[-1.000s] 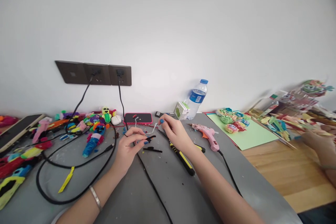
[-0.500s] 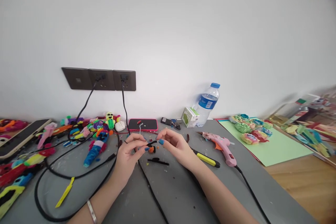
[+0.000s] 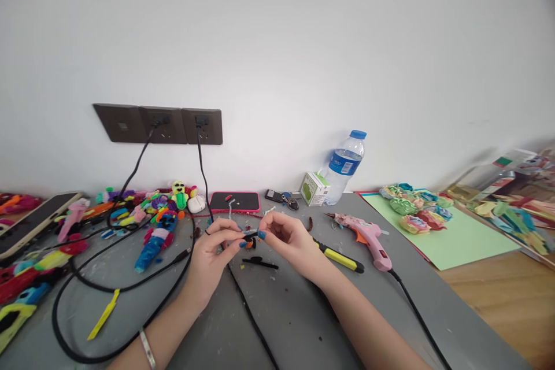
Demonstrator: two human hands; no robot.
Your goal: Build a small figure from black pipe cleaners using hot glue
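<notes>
My left hand (image 3: pixel 213 254) and my right hand (image 3: pixel 288 241) meet above the grey mat (image 3: pixel 277 312), both with blue-painted nails. Together they pinch a small black pipe-cleaner piece (image 3: pixel 250 236) between thumb and fingertips. Just below the fingers sits a tiny orange bit (image 3: pixel 248 244), and a second black pipe-cleaner piece (image 3: pixel 259 263) lies on the mat. A silver bracelet (image 3: pixel 146 348) circles my left wrist.
A pink glue gun (image 3: pixel 366 233) with a black cord lies to the right, beside a yellow-handled tool (image 3: pixel 339 256). A water bottle (image 3: pixel 344 166), a green carton (image 3: pixel 315 188) and a pink-cased phone (image 3: pixel 235 201) stand near the wall. Colourful pipe-cleaner figures (image 3: pixel 156 217) and black cables (image 3: pixel 125 286) crowd the left.
My right hand has come down and in toward the left hand, from holding a white strand to pinching the black piece. The view has swung right, then steadied.
</notes>
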